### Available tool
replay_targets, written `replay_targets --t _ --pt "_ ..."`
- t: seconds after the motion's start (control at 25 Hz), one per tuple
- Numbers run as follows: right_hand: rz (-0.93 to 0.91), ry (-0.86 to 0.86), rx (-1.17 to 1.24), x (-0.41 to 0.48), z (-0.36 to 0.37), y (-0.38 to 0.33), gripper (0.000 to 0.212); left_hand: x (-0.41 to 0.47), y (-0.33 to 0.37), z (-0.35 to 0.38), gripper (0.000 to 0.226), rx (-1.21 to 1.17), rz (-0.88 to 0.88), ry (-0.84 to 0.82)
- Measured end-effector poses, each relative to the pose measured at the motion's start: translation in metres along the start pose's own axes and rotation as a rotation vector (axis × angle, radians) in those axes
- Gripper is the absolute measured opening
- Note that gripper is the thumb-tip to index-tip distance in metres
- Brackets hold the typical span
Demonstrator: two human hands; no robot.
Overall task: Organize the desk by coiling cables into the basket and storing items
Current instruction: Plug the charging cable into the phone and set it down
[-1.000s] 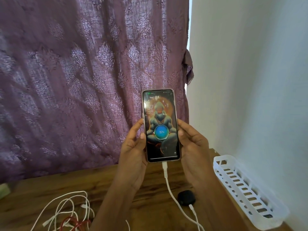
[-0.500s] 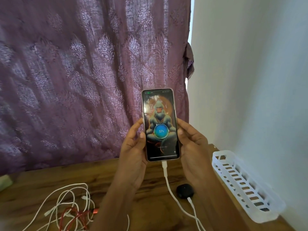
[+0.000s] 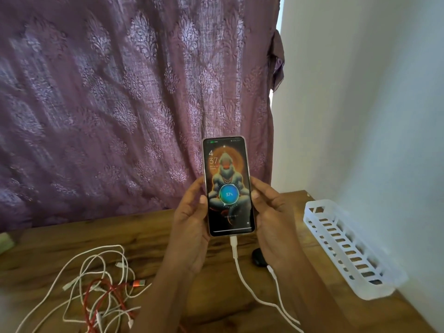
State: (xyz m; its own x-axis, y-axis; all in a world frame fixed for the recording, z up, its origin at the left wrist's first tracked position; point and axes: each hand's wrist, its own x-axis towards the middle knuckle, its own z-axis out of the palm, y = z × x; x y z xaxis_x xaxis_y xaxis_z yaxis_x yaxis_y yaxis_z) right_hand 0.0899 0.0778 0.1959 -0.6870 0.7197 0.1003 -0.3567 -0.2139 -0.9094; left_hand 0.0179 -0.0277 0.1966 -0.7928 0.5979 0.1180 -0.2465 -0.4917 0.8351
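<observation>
Left hand (image 3: 189, 227) and right hand (image 3: 271, 219) each close their grip on a lit glass-fronted smartphone (image 3: 228, 186) (white charging cable (image 3: 242, 277) plugged in) above the wooden surface (image 3: 144, 231). Tangled white and red cables (image 3: 103, 292) sprawl near its front-left corner, and nothing appears coiled yet into the white slotted plastic basket (image 3: 346, 246) on the right edge.

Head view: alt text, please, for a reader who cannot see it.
The left hand and right hand hold an upright phone, screen lit, with a white cable plugged into its bottom. On the wooden desk below, tangled cables lie at left and a white basket at right.
</observation>
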Motion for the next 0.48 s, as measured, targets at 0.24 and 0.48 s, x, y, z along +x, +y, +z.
replay_targets --t 0.24,0.48 --pt "0.164 0.038 -0.026 0.002 -0.015 0.038 0.028 -0.002 -0.032 -0.020 0.034 0.013 -0.113 0.094" --pt "0.346 0.091 -0.124 0.003 -0.030 0.079 0.029 -0.001 -0.072 -0.049 0.035 0.069 -0.283 0.248"
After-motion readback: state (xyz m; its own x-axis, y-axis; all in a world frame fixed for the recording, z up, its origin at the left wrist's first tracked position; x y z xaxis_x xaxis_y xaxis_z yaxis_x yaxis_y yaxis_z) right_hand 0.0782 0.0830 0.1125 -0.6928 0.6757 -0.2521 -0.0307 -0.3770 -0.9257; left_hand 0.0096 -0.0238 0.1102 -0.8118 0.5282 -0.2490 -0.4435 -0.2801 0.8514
